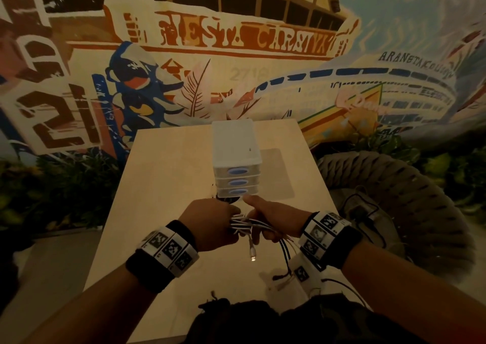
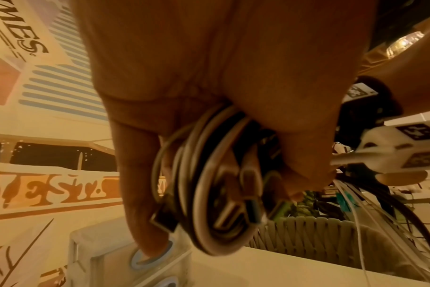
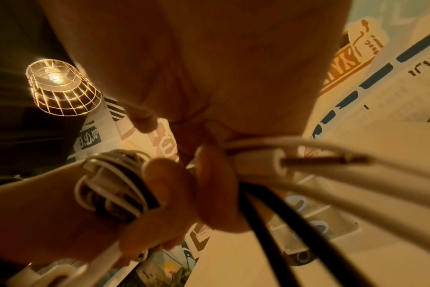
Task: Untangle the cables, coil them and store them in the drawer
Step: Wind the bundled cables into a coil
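Note:
Over the table's front half, both hands hold one bundle of white and black cables point(image 1: 243, 225). My left hand point(image 1: 223, 220) grips the coiled part point(image 2: 216, 194), and one of its fingers point(image 2: 140, 213) reaches down to touch a blue oval drawer handle point(image 2: 149, 258). My right hand point(image 1: 260, 225) is curled round the loose strands point(image 3: 270, 161), thumb stretched towards the drawers. A white plug point(image 1: 253, 258) dangles below the hands, and black strands point(image 1: 285, 257) trail to the right. The white three-drawer unit point(image 1: 236, 157) stands just beyond the hands with its drawers closed.
The pale wooden table point(image 1: 171, 186) is narrow, with its edges close on both sides. A woven grey chair point(image 1: 407, 199) holding a dark cable sits to the right. A painted mural wall and plants lie behind. A wire-cage lamp point(image 3: 59, 87) hangs overhead.

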A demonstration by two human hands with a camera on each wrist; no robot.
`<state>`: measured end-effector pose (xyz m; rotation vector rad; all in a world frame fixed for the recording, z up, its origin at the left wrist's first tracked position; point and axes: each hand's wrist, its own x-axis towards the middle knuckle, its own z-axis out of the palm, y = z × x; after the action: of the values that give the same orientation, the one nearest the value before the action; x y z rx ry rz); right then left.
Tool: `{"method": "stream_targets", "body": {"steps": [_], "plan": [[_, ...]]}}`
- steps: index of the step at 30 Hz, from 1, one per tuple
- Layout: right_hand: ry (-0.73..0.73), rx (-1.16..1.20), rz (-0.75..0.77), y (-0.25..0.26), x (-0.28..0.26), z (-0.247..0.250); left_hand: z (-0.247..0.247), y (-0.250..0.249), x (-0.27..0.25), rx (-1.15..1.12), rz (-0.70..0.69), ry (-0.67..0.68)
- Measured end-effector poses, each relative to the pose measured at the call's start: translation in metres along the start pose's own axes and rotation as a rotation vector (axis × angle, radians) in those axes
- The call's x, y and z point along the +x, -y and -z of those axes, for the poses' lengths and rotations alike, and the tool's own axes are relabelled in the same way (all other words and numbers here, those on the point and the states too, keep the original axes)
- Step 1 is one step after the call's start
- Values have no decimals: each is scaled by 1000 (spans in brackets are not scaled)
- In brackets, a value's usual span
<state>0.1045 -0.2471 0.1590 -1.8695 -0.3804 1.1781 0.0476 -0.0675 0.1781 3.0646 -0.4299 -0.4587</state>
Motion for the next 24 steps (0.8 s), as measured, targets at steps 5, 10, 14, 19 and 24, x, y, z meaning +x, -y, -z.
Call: {"method": "stream_targets", "body": {"steps": [5, 10, 14, 19, 24], "plan": [[15, -281, -46, 8, -2, 0, -2, -9, -1, 103, 1, 27], [56, -564, -44, 13, 2, 2, -3, -22, 4, 220, -1, 79], [95, -602, -95, 20, 6, -6, -6, -32, 7, 241, -4, 109], [94, -702, -154, 18, 14, -22, -13, -33, 7, 244, 1, 132], [93, -720, -123, 15, 10, -28, -18, -25, 4, 188, 29, 65]]}}
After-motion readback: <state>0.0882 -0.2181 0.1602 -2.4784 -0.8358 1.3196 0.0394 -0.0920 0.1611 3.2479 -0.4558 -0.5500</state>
